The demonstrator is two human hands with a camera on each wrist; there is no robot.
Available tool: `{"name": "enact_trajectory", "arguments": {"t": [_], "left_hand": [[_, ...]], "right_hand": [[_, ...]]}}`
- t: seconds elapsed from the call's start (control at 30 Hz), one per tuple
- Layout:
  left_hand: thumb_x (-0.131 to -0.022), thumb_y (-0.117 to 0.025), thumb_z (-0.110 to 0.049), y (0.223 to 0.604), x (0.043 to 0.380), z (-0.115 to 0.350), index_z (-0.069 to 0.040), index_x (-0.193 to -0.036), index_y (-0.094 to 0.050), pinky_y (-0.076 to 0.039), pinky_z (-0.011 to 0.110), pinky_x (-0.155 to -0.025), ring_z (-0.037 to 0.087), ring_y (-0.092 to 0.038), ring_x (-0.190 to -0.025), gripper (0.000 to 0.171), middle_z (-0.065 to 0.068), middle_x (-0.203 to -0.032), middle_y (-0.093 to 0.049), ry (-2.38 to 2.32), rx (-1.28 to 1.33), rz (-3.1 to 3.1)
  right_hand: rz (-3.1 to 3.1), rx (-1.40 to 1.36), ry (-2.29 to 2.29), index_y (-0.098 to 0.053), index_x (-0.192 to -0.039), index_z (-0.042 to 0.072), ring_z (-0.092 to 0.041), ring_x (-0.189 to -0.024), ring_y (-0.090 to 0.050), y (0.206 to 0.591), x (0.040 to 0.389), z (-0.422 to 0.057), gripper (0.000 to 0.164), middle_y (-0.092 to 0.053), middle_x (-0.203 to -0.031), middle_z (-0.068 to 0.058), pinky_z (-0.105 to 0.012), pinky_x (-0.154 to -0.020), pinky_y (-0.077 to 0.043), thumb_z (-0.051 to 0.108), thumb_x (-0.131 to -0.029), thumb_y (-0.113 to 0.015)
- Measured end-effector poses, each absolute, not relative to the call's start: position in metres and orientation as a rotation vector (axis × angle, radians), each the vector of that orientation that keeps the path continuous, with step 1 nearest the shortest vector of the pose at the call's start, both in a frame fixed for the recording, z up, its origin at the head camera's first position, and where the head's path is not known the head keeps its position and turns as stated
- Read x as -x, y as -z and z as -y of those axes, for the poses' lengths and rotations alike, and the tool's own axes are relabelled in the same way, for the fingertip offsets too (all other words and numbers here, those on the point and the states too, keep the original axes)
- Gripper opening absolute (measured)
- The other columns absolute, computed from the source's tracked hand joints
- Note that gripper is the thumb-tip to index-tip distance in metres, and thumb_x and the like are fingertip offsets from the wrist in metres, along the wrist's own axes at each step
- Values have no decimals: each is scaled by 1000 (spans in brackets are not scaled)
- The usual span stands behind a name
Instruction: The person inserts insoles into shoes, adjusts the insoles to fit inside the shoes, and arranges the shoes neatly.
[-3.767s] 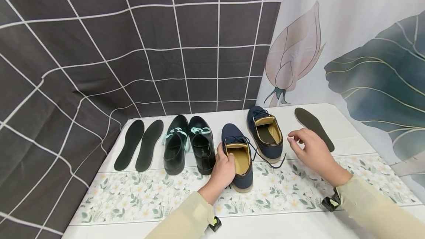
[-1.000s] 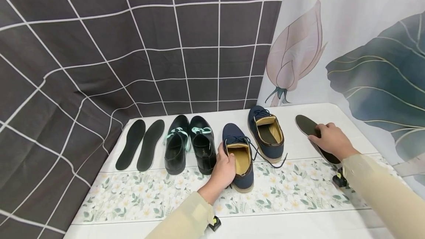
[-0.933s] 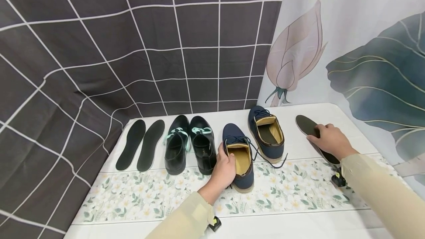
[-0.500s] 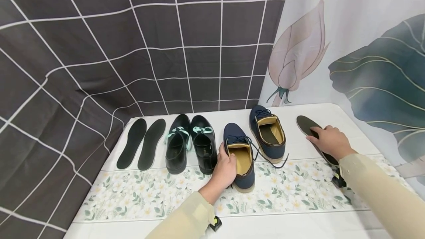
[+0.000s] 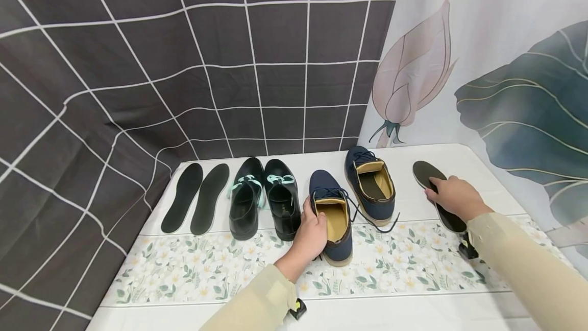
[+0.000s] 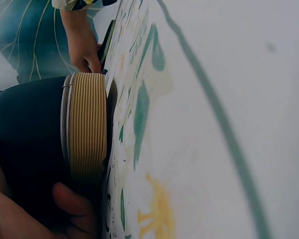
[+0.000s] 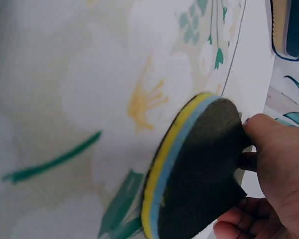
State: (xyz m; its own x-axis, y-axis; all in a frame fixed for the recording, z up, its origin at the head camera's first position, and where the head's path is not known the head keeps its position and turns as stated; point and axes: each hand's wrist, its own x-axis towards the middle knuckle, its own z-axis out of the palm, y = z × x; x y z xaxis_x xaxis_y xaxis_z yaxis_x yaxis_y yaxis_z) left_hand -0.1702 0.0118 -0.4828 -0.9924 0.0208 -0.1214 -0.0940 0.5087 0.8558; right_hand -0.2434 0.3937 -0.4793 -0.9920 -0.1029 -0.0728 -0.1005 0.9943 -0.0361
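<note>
My left hand (image 5: pixel 311 236) grips the near navy lace-up shoe (image 5: pixel 337 246) by its left side, thumb at the opening. In the left wrist view, the shoe's ribbed tan sole (image 6: pixel 88 124) and my curled fingers show beside the cloth. On the right, my right hand (image 5: pixel 455 195) holds a dark insole (image 5: pixel 424 170) across its middle. The right wrist view shows this insole (image 7: pixel 194 164) with its yellow and blue layered edge, pinched between thumb and fingers. Behind the held shoe stands the other navy shoe (image 5: pixel 365 185), a dark insole inside it. The held shoe's tan inside is bare.
Two black shoes with mint laces (image 5: pixel 244 208) stand left of the navy pair. Farther left lie two dark insoles (image 5: pixel 210 201). The white table (image 5: pixel 367 315) carries a flowered strip (image 5: pixel 193 269). Dark checked cloth (image 5: pixel 275 86) hangs behind. A loose lace (image 5: pixel 388 226) trails beside the far navy shoe.
My right hand has moved right from beside the far navy shoe onto the right-hand insole and taken hold of it. The insole has shifted slightly. My left hand stays on the shoe.
</note>
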Motion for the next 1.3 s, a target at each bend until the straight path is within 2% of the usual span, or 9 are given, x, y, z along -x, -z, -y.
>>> {"name": "enact_trajectory", "arguments": {"t": [0.23, 0.33, 0.4, 0.5, 0.63, 0.8, 0.97, 1.2, 1.3], "left_hand": [[-107, -37, -26, 482, 171, -12, -14, -161, -10, -44, 65, -108, 49, -52, -129, 62, 28, -159, -37, -1498, 75, -2617], [-107, -37, -26, 482, 171, -12, -13, -161, -11, -44, 65, -108, 49, -53, -129, 62, 28, -158, -37, -1501, 80, -2618], [-107, -37, -26, 482, 171, -12, -13, -161, -11, -44, 65, -107, 49, -53, -128, 62, 28, -158, -37, -1502, 83, -2623], [-107, -37, -26, 482, 172, -12, -13, -161, -11, -44, 64, -108, 49, -53, -129, 62, 28, -158, -37, -1502, 88, -2621], [-107, -38, -27, 483, 172, -12, -13, -161, -11, -44, 65, -107, 49, -53, -128, 62, 28, -158, -37, -1507, 85, -2619], [-108, -37, -28, 482, 171, -12, -12, -161, -11, -43, 65, -109, 49, -51, -131, 62, 28, -159, -36, -1512, 66, -2604], [-108, -36, -31, 481, 170, -14, -12, -161, -11, -41, 66, -110, 49, -49, -133, 62, 28, -159, -36, -1512, 37, -2600], [-109, -35, -32, 484, 171, -9, -12, -161, -11, -40, 68, -110, 50, -46, -135, 61, 28, -160, -35, -1530, 18, -2603], [-109, -34, -36, 486, 171, -8, -13, -161, -11, -39, 68, -111, 50, -45, -136, 61, 29, -160, -36, -1536, 20, -2603]], "right_hand": [[-3119, 192, 81, -61, -124, -15, -43, -78, -63, 478, 245, -393, 43, -64, -96, -37, -64, -72, -55, 16, -95, -52], [-3149, 205, 115, -70, -95, -6, -36, -71, -59, 478, 245, -393, 26, -64, -85, -29, -59, -67, -54, 15, -94, -54], [-3162, 206, 155, -64, -72, 3, -29, -63, -53, 478, 244, -393, 25, -61, -74, -19, -52, -60, -50, 15, -93, -56], [-3161, 193, 220, -47, -56, 15, -21, -55, -44, 476, 240, -391, 36, -50, -61, -6, -41, -53, -39, 16, -91, -56], [-3174, 190, 283, -44, -54, 18, -18, -51, -39, 469, 234, -387, 39, -41, -55, 0, -35, -51, -31, 16, -91, -57], [-3201, 196, 299, -56, -60, 15, -18, -53, -42, 454, 222, -381, 31, -49, -56, -1, -35, -51, -33, 19, -91, -58], [-3230, 228, 319, -72, -76, 8, -18, -55, -49, 437, 208, -374, 21, -64, -65, -6, -38, -50, -41, 20, -90, -61], [-3332, 415, 269, -61, -64, 18, -16, -53, -42, 424, 198, -352, 20, -51, -59, 0, -34, -48, -36, 17, -84, -64], [-3340, 464, 296, -61, -64, 18, -15, -53, -42, 422, 193, -341, 18, -51, -59, 1, -34, -48, -37, 17, -81, -65]]}}
